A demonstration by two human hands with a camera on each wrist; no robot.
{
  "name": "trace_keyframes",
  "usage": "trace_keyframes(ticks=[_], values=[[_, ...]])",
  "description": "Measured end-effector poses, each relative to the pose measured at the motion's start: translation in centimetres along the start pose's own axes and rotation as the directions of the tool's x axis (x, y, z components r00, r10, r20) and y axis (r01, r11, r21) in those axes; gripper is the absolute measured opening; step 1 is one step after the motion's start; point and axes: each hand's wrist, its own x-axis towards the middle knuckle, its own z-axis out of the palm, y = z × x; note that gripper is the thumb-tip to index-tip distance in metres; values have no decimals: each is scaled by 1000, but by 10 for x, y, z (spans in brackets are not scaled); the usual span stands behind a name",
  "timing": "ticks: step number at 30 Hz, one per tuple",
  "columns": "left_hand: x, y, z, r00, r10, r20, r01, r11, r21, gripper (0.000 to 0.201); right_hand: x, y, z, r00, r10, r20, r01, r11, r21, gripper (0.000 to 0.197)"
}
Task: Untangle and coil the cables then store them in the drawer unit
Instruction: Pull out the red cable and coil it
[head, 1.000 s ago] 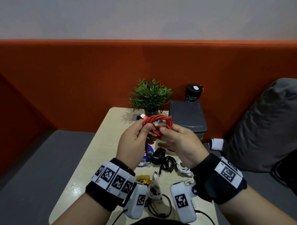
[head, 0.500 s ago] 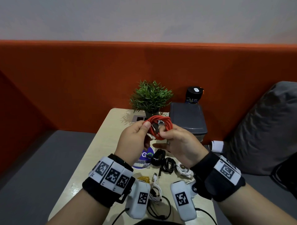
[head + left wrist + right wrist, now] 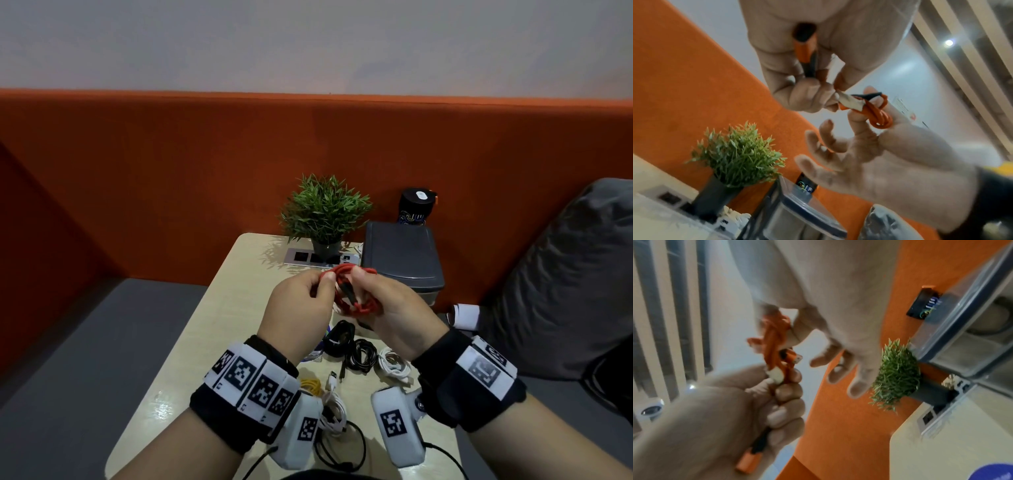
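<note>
Lower now, my hands [image 3: 337, 305] both pinched the red cable [image 3: 352, 291]; a loose grip risked the coil springing open.

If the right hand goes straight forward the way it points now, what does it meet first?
Probably the grey drawer unit: the right hand, gripping the red cable, points towards it, above the table. Depth is unclear.

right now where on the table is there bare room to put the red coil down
The left strip of the table, between its left edge and the left hand, is bare up to the potted plant. Crowded: black cables and white cable lie below both hands.
</note>
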Motion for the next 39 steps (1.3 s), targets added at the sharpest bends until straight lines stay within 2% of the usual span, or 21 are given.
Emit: trace_keyframes(ticks=[4,8,10,13,15,18,22,24,25,27,29,31,34,39], values=[[2,0,-3,996,75,-52,-70,994,89,31,1,-2,8,990,95,-106,-92,995,28,36],[3,-7,-4,992,120,-49,-115,988,101,27,4,-2,11,972,186,-146,-187,982,7,45],[4,-10,-7,988,145,-44,-140,985,103,27,4,-1,11,971,200,-130,-206,978,-36,42],[3,-9,-11,984,178,2,-177,977,121,26,3,0,11,982,160,-98,-165,985,-41,36],[4,-9,-12,981,191,-16,-188,974,125,25,4,1,12,986,142,-84,-146,989,-39,32],[6,-10,-12,987,147,-65,-141,986,90,27,6,-3,9,986,161,-45,-163,985,-54,28],[12,-17,-11,999,4,-33,-5,999,-51,30,6,-10,10,979,193,57,-185,974,-129,17],[15,-17,-13,999,-33,20,36,990,-136,26,5,-4,14,983,179,40,-167,963,-211,39],[16,-17,-15,998,-34,58,43,986,-159,24,5,1,14,986,164,27,-153,959,-239,44],[17,-19,-18,993,-52,107,76,970,-232,21,3,5,17,992,121,15,-112,952,-286,36],[16,-20,-21,989,-87,122,120,947,-297,20,0,5,18,997,79,16,-71,959,-273,16],[14,-21,-20,986,-112,123,146,936,-321,19,-1,6,16,999,53,-9,-53,966,-251,23],[11,-22,-21,985,-125,118,160,923,-350,17,-3,8,16,999,30,-31,-37,969,-244,12],[8,-17,-25,974,-137,181,198,902,-383,20,-7,6,16,999,24,-47,-35,967,-254,14]])
